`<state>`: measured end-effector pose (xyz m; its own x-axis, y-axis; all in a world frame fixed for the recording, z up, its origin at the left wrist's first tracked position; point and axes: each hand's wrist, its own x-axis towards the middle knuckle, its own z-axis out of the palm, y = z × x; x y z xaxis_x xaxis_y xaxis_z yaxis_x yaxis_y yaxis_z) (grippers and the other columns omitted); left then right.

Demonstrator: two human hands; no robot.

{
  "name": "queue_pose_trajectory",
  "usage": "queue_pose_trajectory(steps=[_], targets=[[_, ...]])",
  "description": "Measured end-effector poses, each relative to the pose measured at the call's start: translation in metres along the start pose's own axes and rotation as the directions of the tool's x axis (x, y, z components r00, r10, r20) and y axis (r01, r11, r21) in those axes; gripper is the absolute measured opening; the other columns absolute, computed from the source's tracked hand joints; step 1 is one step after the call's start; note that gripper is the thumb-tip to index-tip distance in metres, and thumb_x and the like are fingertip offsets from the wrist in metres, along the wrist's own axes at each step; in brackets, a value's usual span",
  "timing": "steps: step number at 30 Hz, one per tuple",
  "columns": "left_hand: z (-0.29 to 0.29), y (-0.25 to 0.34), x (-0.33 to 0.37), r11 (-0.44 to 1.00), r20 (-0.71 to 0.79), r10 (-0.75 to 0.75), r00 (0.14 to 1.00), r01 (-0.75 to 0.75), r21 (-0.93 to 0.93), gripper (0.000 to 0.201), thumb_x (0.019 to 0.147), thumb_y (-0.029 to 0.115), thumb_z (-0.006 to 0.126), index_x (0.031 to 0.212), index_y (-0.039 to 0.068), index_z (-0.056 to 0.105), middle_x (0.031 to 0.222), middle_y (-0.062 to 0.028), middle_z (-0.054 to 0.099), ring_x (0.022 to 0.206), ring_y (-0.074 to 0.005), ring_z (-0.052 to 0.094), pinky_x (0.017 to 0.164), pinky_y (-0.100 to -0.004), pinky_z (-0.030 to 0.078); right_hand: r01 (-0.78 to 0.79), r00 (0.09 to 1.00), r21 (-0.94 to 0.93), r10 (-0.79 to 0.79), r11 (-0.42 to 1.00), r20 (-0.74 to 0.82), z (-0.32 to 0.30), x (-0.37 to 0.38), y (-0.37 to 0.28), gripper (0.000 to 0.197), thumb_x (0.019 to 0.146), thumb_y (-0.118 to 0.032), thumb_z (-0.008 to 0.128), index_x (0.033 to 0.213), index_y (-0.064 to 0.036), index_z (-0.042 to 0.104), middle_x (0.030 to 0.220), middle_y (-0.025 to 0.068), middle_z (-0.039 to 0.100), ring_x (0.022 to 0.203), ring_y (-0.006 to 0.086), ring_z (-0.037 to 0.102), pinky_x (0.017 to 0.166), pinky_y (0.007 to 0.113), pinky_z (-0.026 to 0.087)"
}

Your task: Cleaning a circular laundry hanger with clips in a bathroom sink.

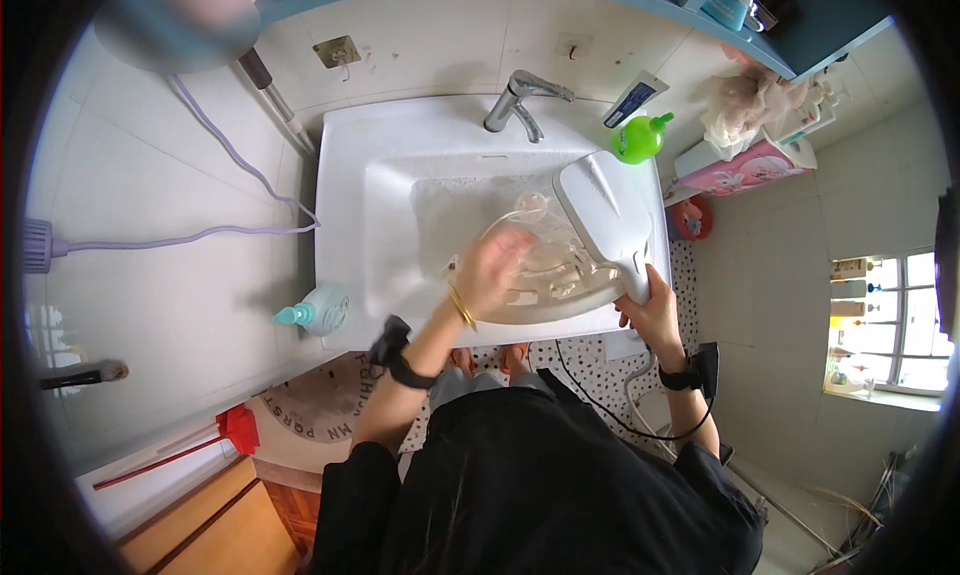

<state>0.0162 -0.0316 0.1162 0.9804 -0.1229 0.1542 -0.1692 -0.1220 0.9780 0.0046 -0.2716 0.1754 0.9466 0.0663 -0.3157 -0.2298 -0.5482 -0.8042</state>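
A clear plastic jug (545,265) with a white lid and handle part (605,215) lies tilted on its side over the white sink basin (390,225). My right hand (652,310) grips the white handle at the jug's lower right. My left hand (492,267) is at the jug's open mouth, touching the clear wall. It is blurred, so I cannot tell whether the fingers hold anything. Both wrists wear black bands, and a thin gold bangle sits on the left wrist.
A chrome tap (515,100) stands behind the basin, with a green bottle (640,138) and a tube (635,97) to its right. A teal pump bottle (318,310) sits at the sink's left corner. A purple hose (200,237) crosses the left wall. A round mat (320,415) lies below.
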Motion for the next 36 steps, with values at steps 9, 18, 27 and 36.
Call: queue_pose_trajectory(steps=[9,18,27,36], targets=[[-0.041,-0.182,0.061,0.448,0.311,-0.526,0.792,-0.052,0.892,0.031,0.073,0.012,0.046,0.103,0.007,0.055,0.110,-0.0124,0.050,0.102,-0.0288,0.048,0.084,-0.0372,0.041,-0.009,1.000,-0.107,0.011,0.994,0.010,-0.007,-0.011,0.008,0.034,0.067,-0.006,0.060,0.099,0.0009,0.052,0.064,0.0112,0.060,0.051,0.0144,0.059,0.048,0.027,0.047],[-0.022,-0.208,0.083,0.319,0.275,-0.717,0.641,-0.049,0.946,0.045,0.073,0.014,0.047,0.118,0.018,0.047,0.131,-0.0155,0.026,0.118,-0.0299,0.028,0.094,-0.0419,0.028,-0.047,0.999,-0.106,0.047,0.993,0.004,-0.010,-0.008,0.009,0.032,0.066,-0.003,0.058,0.098,0.0006,0.053,0.065,0.0104,0.060,0.053,0.0138,0.060,0.051,0.025,0.048],[-0.013,-0.218,0.085,0.191,0.236,-0.687,0.688,-0.142,0.971,0.031,0.075,0.017,0.049,0.104,0.016,0.058,0.131,-0.0154,0.025,0.117,-0.0317,0.028,0.091,-0.0445,0.029,-0.102,0.995,-0.045,0.103,0.994,0.015,-0.009,-0.003,-0.002,0.032,0.066,-0.001,0.057,0.097,0.0014,0.052,0.065,0.0094,0.060,0.053,0.0121,0.058,0.049,0.025,0.048],[-0.035,-0.203,0.067,0.516,0.193,-0.678,0.710,0.273,0.812,0.039,0.076,0.015,0.046,0.114,0.008,0.049,0.126,-0.0185,0.035,0.111,-0.0334,0.038,0.093,-0.0383,0.032,-0.092,0.996,-0.041,0.093,0.995,0.013,-0.008,-0.006,0.000,0.030,0.067,-0.002,0.057,0.096,0.0016,0.052,0.065,0.0098,0.059,0.053,0.0125,0.058,0.048,0.025,0.048]])
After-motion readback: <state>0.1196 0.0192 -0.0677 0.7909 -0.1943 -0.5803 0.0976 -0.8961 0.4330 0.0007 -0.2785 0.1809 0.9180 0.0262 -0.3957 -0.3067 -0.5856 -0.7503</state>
